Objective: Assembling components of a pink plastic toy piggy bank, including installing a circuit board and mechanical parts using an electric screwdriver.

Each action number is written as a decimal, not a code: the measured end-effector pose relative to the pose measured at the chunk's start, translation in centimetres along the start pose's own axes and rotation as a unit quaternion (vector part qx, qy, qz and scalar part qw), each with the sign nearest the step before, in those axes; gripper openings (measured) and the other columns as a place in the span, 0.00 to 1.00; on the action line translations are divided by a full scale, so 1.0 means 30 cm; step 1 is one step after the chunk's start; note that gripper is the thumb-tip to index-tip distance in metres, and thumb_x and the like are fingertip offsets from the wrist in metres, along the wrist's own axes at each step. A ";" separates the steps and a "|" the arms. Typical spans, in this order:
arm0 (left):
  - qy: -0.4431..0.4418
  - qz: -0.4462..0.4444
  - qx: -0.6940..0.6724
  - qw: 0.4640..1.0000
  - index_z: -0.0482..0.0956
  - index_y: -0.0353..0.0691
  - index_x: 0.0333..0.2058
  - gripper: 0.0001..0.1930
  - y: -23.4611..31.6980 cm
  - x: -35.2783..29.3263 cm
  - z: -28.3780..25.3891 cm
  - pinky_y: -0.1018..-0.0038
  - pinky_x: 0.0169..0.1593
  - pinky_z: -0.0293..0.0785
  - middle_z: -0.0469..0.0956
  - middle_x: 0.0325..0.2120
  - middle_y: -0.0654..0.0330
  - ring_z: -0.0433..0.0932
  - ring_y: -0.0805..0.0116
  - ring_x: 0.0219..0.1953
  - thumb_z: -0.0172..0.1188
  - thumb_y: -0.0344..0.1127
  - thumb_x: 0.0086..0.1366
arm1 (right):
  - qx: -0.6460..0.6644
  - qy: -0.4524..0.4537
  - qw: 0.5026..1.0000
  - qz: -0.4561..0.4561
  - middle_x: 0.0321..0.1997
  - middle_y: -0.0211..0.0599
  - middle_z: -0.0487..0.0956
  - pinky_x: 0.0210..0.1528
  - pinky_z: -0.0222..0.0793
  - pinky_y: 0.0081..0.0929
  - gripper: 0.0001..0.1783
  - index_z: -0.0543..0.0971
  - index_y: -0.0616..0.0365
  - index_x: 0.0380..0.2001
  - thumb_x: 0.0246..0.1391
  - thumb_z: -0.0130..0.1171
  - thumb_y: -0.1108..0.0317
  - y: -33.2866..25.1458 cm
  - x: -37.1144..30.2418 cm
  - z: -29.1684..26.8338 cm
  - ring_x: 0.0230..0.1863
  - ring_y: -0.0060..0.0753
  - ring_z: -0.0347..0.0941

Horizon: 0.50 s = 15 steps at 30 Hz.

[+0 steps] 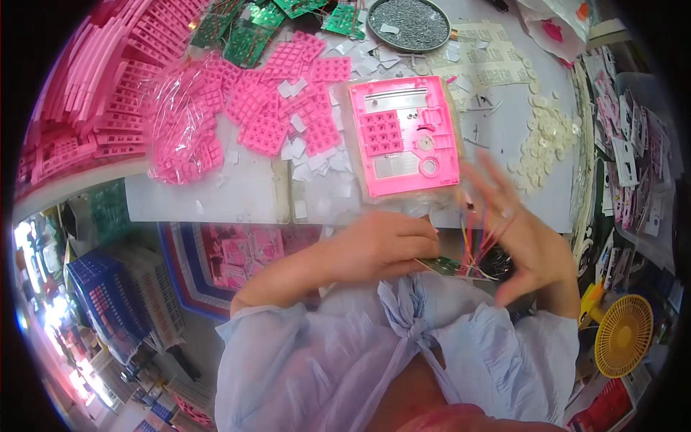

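Note:
My left hand (pixel 392 245) is closed on the edge of a green circuit board (pixel 448 266) in front of the table edge. Thin coloured wires (pixel 471 241) rise from the board toward my right hand (pixel 518 237). That hand is spread and smeared by motion, its fingers apart around the wires. A dark round part (pixel 498 262) hangs by the board, partly hidden by the right hand. Just beyond both hands, a pink plastic casing (pixel 440 122) lies on a pad, with a pink keypad (pixel 383 134) set in it.
Pink keypads (pixel 270 108) and white paper bits (pixel 317 164) are strewn left of the casing. Stacked pink casings (pixel 119 79) rise far left; green boards (pixel 252 32) lie behind. A round tray of screws (pixel 409 25) stands at the back, white discs (pixel 540 147) right. A yellow fan (pixel 623 335) is lower right.

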<state>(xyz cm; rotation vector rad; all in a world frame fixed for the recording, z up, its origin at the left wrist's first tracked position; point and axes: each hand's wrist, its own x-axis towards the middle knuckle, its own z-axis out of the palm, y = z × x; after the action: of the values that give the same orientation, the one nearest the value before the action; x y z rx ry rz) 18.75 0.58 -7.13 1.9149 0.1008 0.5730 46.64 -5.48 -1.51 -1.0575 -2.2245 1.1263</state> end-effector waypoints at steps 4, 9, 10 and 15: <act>0.102 -0.073 0.029 0.992 0.76 0.40 0.41 0.10 -0.015 -0.049 0.068 0.63 0.36 0.75 0.77 0.40 0.56 0.78 0.53 0.33 0.66 0.32 0.62 | -0.045 -0.045 0.997 -0.051 0.71 0.52 0.67 0.74 0.47 0.50 0.40 0.73 0.59 0.65 0.60 0.58 0.39 0.027 0.133 0.047 0.73 0.56 0.59; 0.174 -0.373 -0.368 0.834 0.61 0.37 0.67 0.28 0.027 -0.086 0.075 0.67 0.46 0.79 0.76 0.53 0.52 0.82 0.63 0.44 0.55 0.24 0.70 | 0.127 0.071 0.982 0.117 0.42 0.42 0.84 0.45 0.74 0.29 0.20 0.81 0.59 0.54 0.60 0.64 0.66 0.097 0.260 0.074 0.40 0.29 0.80; 0.194 -0.363 -0.420 0.809 0.57 0.38 0.69 0.30 0.023 -0.095 0.078 0.67 0.48 0.79 0.74 0.55 0.52 0.81 0.64 0.46 0.54 0.25 0.71 | 0.110 0.129 0.980 0.107 0.34 0.39 0.86 0.36 0.77 0.24 0.17 0.83 0.58 0.53 0.60 0.63 0.69 0.138 0.302 0.073 0.30 0.22 0.80; 0.226 -0.351 -0.339 0.843 0.52 0.37 0.71 0.35 0.038 -0.151 0.100 0.67 0.54 0.76 0.74 0.56 0.50 0.80 0.64 0.50 0.58 0.30 0.70 | 0.125 0.107 0.985 0.052 0.36 0.39 0.86 0.38 0.76 0.24 0.18 0.81 0.58 0.54 0.61 0.62 0.67 0.297 0.428 0.074 0.34 0.20 0.79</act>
<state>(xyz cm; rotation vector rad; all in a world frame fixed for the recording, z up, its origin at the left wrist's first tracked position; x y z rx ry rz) 15.84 -3.91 -8.58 0.9155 0.7687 0.4505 41.18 6.91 -9.61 -1.1392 -1.8267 1.2337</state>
